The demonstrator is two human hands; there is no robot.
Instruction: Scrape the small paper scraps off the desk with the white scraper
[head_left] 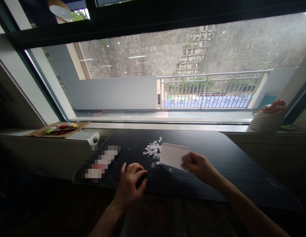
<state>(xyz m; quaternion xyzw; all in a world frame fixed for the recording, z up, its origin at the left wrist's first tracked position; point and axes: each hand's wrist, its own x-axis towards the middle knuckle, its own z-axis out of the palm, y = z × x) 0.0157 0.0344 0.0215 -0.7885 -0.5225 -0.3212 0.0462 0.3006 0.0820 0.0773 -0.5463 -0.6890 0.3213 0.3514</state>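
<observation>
My right hand [198, 166] pinches the right edge of a pale rectangular card [174, 155], held tilted over the dark table. The card's left edge is close to a heap of small white paper scraps [153, 149], some with pinkish marks. A few scraps lie loose below the card, blurred. My left hand [133, 179] rests at the table's near edge, left of the card, its fingers curved and apart with nothing in them.
A black wood-grain table [212, 144] stands against a window sill. On its left lies a pixelated item [102, 163]. Beyond are a cardboard sheet [58, 128] with colourful things, a white ridged device [85, 136] and, right, a white container [267, 120].
</observation>
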